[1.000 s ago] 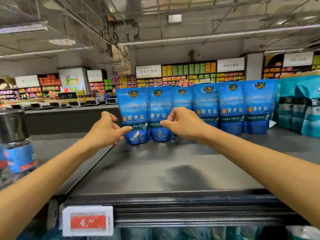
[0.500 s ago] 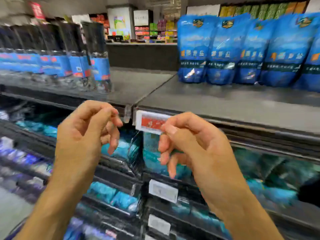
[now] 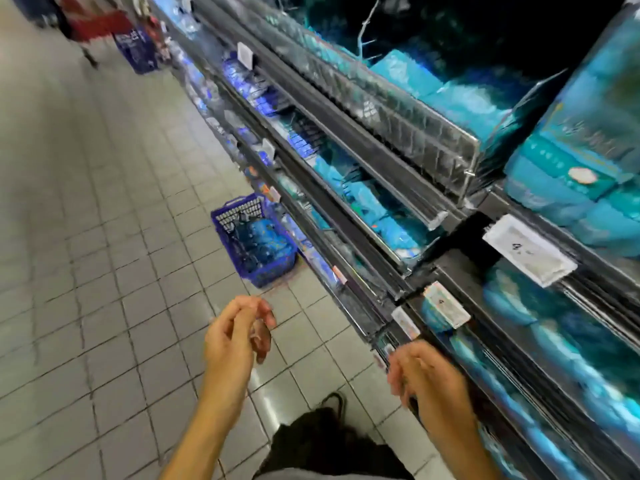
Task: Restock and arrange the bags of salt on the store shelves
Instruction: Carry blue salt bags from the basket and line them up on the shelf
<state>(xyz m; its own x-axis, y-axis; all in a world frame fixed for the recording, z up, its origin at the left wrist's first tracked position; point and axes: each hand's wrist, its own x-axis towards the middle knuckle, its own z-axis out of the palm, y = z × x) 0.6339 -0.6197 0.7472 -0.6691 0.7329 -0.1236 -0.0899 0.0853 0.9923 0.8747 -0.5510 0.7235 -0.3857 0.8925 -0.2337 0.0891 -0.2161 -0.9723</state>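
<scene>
- Now both hands hold nothing: the left hand (image 3: 239,336) hangs over the floor (image 3: 86,237) with fingers loosely curled, and the right hand (image 3: 424,377) does likewise, just beside the shelves (image 3: 363,161).
- Blue salt bags (image 3: 265,239) lie in a basket (image 3: 256,271) on the floor, close against the shelves and well ahead of the hands.
- Teal bags (image 3: 460,102) already fill the shelves.
- Likely the bags are soft, dense and slick; gripping each by its upper sides seems safest.
</scene>
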